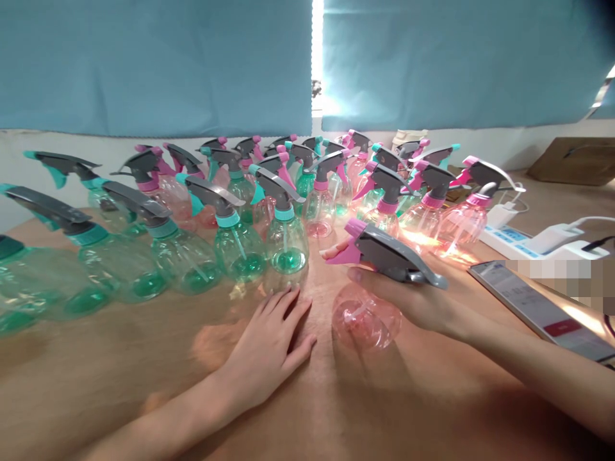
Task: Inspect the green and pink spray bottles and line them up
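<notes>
While the right hand (pixel 408 298) is wrapped around the neck of a pink spray bottle (pixel 362 320), the left hand (pixel 269 339) lies palm down on the bench (pixel 288 422), its fingers slightly spread and holding nothing. The gripped bottle is at the centre-right of the view, nearer the wearer than the other bottles. Its body is rounded, translucent and pale pink, with bright reflections; the head is dark grey, ending in a pink nozzle (pixel 355 226) above a pink trigger (pixel 343 253). A fingertip of the right hand shows at the trigger, and the collar is hidden by the hand. The bottle's long axis is roughly upright, the head above and the base toward the bench; whether the base touches the wood cannot be told. The head lies across this axis, its nozzle directed forward and to the left, its rear end back toward the right forearm. Just beyond the left fingertips stands a green spray bottle (pixel 287 246) with a turquoise collar, in a row of similar green bottles extending leftward. Other pink bottles (pixel 464 224) stand beyond the gripped one. To the right lie a phone (pixel 538 310) and a white power strip (pixel 512 240) bearing plugged-in adapters.
</notes>
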{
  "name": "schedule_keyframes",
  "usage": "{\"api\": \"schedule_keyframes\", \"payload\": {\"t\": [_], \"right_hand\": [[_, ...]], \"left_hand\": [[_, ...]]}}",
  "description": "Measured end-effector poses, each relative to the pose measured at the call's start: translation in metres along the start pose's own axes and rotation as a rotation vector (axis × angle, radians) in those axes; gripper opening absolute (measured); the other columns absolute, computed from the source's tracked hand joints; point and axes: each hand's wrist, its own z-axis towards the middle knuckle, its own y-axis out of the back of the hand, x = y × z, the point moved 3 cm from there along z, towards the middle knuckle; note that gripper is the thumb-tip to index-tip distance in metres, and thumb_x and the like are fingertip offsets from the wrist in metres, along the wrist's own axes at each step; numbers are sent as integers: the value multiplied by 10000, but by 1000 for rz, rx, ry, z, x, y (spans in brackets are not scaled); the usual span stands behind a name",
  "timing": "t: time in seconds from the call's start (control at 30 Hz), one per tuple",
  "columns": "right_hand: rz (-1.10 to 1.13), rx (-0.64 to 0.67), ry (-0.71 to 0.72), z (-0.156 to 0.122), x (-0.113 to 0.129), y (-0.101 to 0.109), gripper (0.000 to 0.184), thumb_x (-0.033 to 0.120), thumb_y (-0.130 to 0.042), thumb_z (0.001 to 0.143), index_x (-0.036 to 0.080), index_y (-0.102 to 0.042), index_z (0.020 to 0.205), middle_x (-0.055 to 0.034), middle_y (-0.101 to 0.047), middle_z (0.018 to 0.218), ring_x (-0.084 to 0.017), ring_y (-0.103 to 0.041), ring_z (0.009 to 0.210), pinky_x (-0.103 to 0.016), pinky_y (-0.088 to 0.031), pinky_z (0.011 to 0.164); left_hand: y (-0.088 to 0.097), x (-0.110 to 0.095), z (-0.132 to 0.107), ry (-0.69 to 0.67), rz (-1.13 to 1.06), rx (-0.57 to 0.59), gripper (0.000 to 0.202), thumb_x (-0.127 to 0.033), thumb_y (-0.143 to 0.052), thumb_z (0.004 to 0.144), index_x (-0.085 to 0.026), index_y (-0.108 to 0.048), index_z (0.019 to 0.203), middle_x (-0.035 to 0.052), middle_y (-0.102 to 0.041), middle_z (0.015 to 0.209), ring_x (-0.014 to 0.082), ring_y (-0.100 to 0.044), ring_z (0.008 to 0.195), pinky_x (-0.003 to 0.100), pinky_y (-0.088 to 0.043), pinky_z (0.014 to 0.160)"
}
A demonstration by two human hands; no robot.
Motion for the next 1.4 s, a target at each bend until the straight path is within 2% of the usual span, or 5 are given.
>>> {"api": "schedule_keyframes", "payload": {"t": [0.23, 0.53, 0.87, 1.17, 1.4], "right_hand": [[70, 17, 33, 2, 3, -2, 152, 401, -581, 941, 252, -610, 948, 18, -651, 874, -152, -574, 725, -306, -438, 669], [-13, -55, -4, 3, 10, 0, 241, 435, -660, 865, 253, -554, 750, 35, -449, 630, -139, -409, 560, -284, -339, 505], [119, -113, 51, 10, 12, -10, 226, 409, -631, 834, 252, -480, 771, 56, -301, 629, -110, -252, 538, -278, -247, 491], [-23, 2, 54, 4, -5, -6, 191, 442, -613, 887, 270, -591, 965, 69, -228, 618, -111, -216, 545, -263, -175, 474], [-99, 23, 30, -12, 3, 11, 392, 459, -771, 758, 291, -608, 1073, 5, -591, 864, -199, -590, 805, -319, -491, 696]], "left_hand": [[-1, 1, 0, 0, -31, -8, 473, -404, -476, 988, -141, -509, 1380, 174, -483, 1466, 358, -436, 1348, 558, -392, 1085], [1, 1, 0, 5, -1, 6, 470, -398, -463, 995, -137, -511, 1382, 178, -487, 1462, 356, -439, 1344, 559, -392, 1082], [0, 2, 1, -4, 11, -16, 470, -407, -462, 998, -134, -509, 1377, 180, -493, 1456, 353, -436, 1348, 551, -396, 1082], [3, 0, 2, 4, -5, 6, 461, -373, -462, 1005, -99, -520, 1371, 196, -503, 1436, 351, -441, 1335, 547, -393, 1081], [2, 2, 1, 5, -8, -32, 451, -395, -480, 996, -144, -518, 1368, 169, -511, 1439, 337, -452, 1335, 524, -396, 1086]]}}
